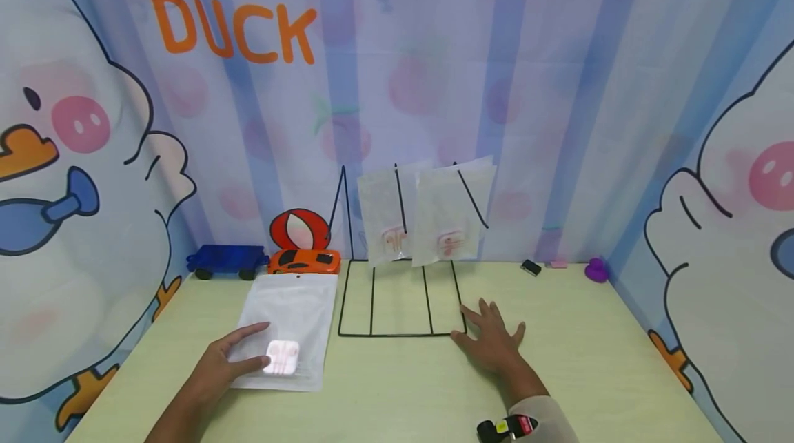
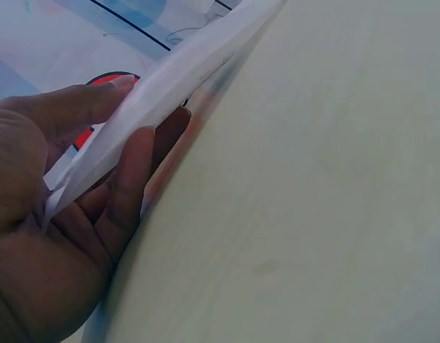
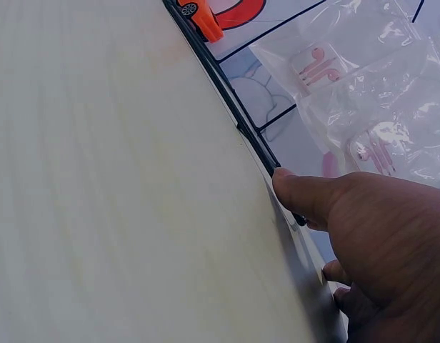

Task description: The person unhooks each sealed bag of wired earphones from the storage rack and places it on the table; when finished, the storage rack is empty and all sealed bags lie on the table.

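Note:
A white plastic zip bag point(image 1: 300, 308) lies on the left, with a white square showing pink earphone shapes point(image 1: 285, 353) near its bottom. My left hand point(image 1: 214, 367) grips the bag's left edge. In the left wrist view the thumb is on one face of the bag point(image 2: 170, 78) and the fingers are behind it. A black wire rack point(image 1: 397, 335) stands in the middle, with two similar bags, a left one point(image 1: 377, 198) and a right one point(image 1: 434, 205), hanging on its prongs. My right hand point(image 1: 493, 340), fingers spread, touches the rack's front right corner; its thumb point(image 3: 306, 193) presses the wire.
Along the back left stand a blue toy wagon point(image 1: 226, 259) and an orange toy car point(image 1: 304, 261). A small black block point(image 1: 531, 267), a pink piece point(image 1: 557, 264) and a purple toy duck point(image 1: 596, 270) lie at the back right. A printed curtain point(image 1: 422, 85) closes off the table's back.

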